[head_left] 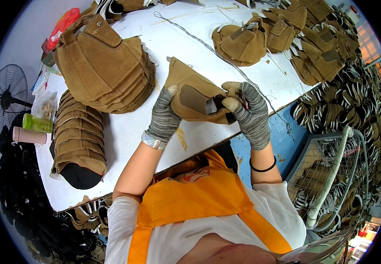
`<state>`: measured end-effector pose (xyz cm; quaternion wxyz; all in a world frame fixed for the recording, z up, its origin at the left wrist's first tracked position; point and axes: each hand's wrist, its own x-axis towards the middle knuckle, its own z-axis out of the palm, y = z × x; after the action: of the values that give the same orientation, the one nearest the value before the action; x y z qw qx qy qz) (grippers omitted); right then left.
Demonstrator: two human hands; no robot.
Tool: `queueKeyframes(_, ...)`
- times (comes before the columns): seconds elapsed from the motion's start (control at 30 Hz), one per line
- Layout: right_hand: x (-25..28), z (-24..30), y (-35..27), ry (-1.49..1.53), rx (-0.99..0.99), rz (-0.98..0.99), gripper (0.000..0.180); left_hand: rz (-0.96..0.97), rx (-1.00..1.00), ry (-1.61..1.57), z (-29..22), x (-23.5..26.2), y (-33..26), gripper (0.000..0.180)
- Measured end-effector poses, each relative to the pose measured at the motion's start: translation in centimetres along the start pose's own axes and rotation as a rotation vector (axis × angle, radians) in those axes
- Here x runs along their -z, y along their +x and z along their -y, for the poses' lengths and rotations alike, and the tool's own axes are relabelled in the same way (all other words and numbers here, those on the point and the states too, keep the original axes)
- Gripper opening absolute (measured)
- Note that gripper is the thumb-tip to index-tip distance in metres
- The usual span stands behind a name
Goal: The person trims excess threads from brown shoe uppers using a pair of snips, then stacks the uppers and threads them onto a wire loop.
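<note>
Head view: a brown piece (185, 84) is over the white desk (126, 145). The gloved left hand (162, 115) pinches its left side; the gloved right hand (251, 112) grips its right end, hiding some. A brown stack (100, 66) and a brown row (79, 132) sit left. A gray cord (185, 32) lies behind.

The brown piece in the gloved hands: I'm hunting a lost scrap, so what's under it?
The white table lies below, with a tan patch showing near the left hand. Whatever is directly beneath the brown piece is covered from view.
</note>
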<state>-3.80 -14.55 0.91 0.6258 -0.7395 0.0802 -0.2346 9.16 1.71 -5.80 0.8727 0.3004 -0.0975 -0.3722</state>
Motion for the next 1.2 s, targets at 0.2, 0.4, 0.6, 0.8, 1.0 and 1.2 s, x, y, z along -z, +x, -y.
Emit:
queueKeyframes(0.2, -0.1, -0.4, -0.1, 0.097, -0.074, 0.025, 0.038, 0.021, 0.008, -0.025, 0.2, 0.5, 0.1, 0.056)
queueKeyframes(0.4, -0.2, -0.5, -0.1, 0.097, -0.119, 0.028, 0.038, 0.037, -0.071, 0.032, -0.1, -0.1, 0.4, 0.063)
queueKeyframes(0.6, -0.3, -0.5, -0.1, 0.037, -0.121, 0.018, 0.037, 0.009, -0.013, -0.015, 0.0, 0.8, 0.5, 0.061)
queueKeyframes(0.8, -0.4, -0.8, -0.2, 0.056, -0.077, -0.005, 0.038, 0.042, 0.060, -0.041, 0.0, 1.2, 0.5, 0.062)
queueKeyframes(1.0, 0.2, -0.5, -0.1, 0.053, -0.092, -0.073, 0.034, 0.095, 0.185, -0.139, 0.7, 1.9, 0.6, 0.066)
queueKeyframes(1.2, 0.0, -0.9, -0.8, 0.270, -0.030, -0.183, 0.027, 0.102, 0.121, 0.053, 0.6, 0.4, -0.1, 0.073)
